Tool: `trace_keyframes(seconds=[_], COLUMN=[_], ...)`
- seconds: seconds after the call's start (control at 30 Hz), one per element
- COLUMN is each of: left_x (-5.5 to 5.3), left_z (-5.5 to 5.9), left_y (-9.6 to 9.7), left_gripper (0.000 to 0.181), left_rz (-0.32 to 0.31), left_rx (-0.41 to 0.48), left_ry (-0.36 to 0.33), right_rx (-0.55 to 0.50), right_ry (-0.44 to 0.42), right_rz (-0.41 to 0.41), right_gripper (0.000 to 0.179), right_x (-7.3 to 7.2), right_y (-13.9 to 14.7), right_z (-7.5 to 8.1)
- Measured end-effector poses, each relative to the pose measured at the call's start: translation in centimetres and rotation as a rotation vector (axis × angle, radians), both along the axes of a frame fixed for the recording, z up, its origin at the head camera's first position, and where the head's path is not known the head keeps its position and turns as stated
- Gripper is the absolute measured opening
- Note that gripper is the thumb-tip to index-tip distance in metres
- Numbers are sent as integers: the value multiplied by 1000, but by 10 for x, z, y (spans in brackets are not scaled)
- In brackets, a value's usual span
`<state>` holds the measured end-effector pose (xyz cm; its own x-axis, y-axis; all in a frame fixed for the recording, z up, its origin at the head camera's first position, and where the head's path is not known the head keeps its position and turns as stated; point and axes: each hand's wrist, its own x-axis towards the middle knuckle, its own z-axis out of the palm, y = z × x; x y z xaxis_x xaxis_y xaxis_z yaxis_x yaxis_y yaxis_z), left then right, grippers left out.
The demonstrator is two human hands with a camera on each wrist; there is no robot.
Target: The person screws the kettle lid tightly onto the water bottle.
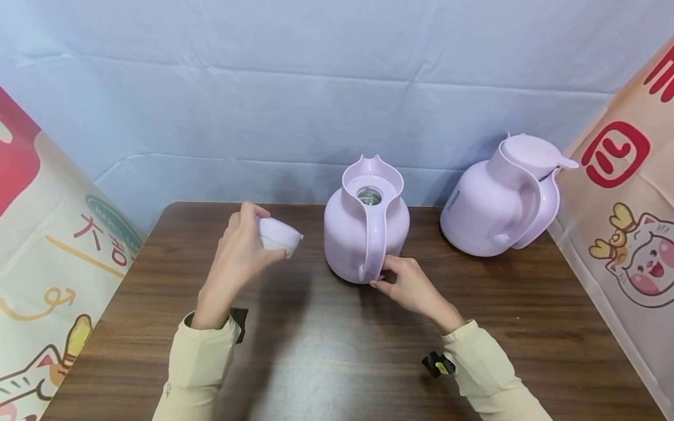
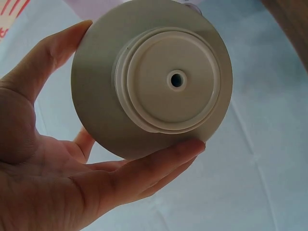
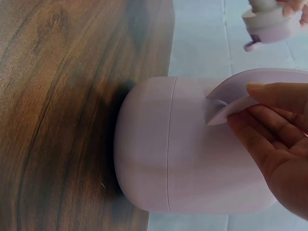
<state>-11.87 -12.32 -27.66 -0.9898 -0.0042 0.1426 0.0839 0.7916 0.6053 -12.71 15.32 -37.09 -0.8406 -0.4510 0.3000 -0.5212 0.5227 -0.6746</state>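
A lilac thermal jug (image 1: 337,234) stands upright on the table with its lid off, so the round opening (image 1: 370,196) shows at the top. Its handle (image 1: 375,245) faces me, and my right hand (image 1: 413,286) pinches the handle's lower end between thumb and fingers. To the left of the jug my left hand (image 1: 239,251) holds the jug's lid (image 1: 279,234) up above the table. In the left wrist view the lid's pale underside (image 2: 101,96) shows a raised round plug (image 2: 149,86) with a small central hole, fingers and thumb gripping the rim.
A second lilac jug (image 1: 474,204), lid on, stands at the table's back right. The brown wooden table (image 1: 337,362) meets a pale blue cloth (image 1: 263,117) at the back. Printed cloths with cartoon figures hang at left (image 1: 63,251) and right (image 1: 621,234).
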Motion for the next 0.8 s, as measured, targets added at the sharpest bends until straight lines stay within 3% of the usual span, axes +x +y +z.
trace_keyframes(seconds=[0.3,0.8], left_x=[-7,-21], left_z=[23,51], left_y=[9,25], left_gripper=[62,63], left_rz=[-5,-44], left_rx=[21,56], left_ry=[44,129], right_rx=[-14,-7], right_ry=[-3,10], right_rz=[3,-2], right_gripper=[19,19], right_x=[0,0], right_y=[0,0], right_z=[-1,-1])
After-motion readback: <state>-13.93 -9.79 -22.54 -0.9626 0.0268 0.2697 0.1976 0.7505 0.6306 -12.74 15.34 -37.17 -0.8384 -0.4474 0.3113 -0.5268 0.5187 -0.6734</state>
